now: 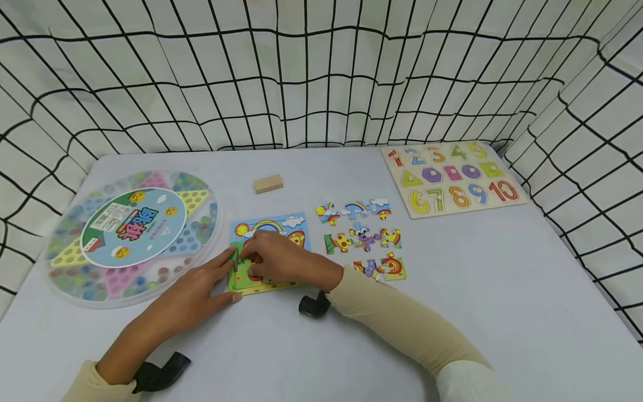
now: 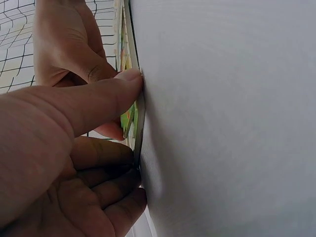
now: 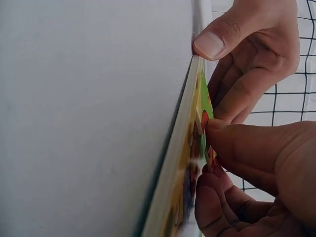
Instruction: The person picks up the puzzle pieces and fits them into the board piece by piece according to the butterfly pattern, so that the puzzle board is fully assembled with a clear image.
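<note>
A colourful jigsaw board (image 1: 296, 219) with a sun and rainbow lies on the white table. Around its near left corner is my left hand (image 1: 193, 290); thumb and fairly straight fingers rest against the edges. My right hand (image 1: 281, 258) reaches over the board and pinches a green-and-red puzzle piece (image 3: 211, 157) between thumb and fingers. This piece stands tilted on the board in the right wrist view. The right hand hides much of the board's middle. Loose puzzle pieces (image 1: 365, 237) lie in three rows to the right, the lowest partly behind my right wrist.
A round Chinese checkers set (image 1: 133, 226) with marbles lies at left. A small wooden block (image 1: 268, 183) lies behind the board. A number-and-shape board (image 1: 454, 178) lies at back right. Black netting (image 1: 306, 78) before white cloth encloses the table's back and sides.
</note>
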Available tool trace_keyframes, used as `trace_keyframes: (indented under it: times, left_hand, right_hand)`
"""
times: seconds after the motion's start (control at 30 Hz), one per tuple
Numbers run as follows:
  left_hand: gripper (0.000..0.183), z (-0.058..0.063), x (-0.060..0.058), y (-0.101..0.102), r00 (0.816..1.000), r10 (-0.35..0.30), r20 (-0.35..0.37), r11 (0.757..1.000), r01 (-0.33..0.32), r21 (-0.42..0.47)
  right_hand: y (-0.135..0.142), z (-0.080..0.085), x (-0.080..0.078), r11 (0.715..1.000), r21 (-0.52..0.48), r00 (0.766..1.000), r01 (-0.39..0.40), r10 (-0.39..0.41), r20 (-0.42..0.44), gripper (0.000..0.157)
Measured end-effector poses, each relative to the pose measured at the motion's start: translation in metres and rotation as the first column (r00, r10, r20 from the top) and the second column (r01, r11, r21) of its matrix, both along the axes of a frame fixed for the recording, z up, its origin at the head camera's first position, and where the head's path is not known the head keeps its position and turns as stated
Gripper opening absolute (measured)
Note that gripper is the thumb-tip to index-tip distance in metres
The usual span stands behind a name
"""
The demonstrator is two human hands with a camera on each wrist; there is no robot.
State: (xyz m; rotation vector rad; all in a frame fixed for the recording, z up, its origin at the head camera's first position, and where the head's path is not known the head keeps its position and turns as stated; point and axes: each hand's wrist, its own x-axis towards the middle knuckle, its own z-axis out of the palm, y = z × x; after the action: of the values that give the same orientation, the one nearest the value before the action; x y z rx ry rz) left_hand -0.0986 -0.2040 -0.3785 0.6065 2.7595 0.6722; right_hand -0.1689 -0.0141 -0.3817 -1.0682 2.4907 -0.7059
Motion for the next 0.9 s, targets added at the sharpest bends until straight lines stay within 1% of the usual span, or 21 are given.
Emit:
trace_keyframes:
  times: [0.3,0.4,0.5,0.6,0.73,0.9]
  left_hand:
    - [0.071,0.001,-0.001,0.0,1.0,0.001,0.0,1.0,-0.001,0.015]
    - [0.071,0.001,-0.001,0.0,1.0,0.002,-0.001,1.0,-0.002,0.007]
    - [0.07,0.001,-0.001,0.0,1.0,0.002,-0.005,1.0,-0.002,-0.002]
    - [0.068,0.001,-0.001,0.001,1.0,0.004,-0.005,1.0,-0.004,-0.002]
    - [0.067,0.0,-0.001,0.001,1.0,0.007,-0.001,1.0,-0.007,-0.003]
    - [0.067,-0.001,-0.001,0.001,1.0,0.005,-0.015,1.0,-0.005,-0.005]
  right_hand:
    - [-0.003,-0.001,0.0,1.0,0.014,1.0,-0.012,0.012,-0.011,0.027]
    - [-0.001,-0.001,0.001,1.0,-0.01,1.0,0.001,-0.001,0.005,0.025]
    - [0.002,0.001,0.001,0.998,-0.052,0.999,0.021,-0.018,0.049,0.022]
    - [0.006,0.006,0.003,0.995,-0.083,0.996,0.053,-0.047,0.076,0.028]
    - [0.014,0.014,0.004,0.992,-0.096,0.995,0.087,-0.082,0.059,0.039]
    - [0.03,0.02,0.003,0.988,-0.112,0.993,0.104,-0.097,0.06,0.037]
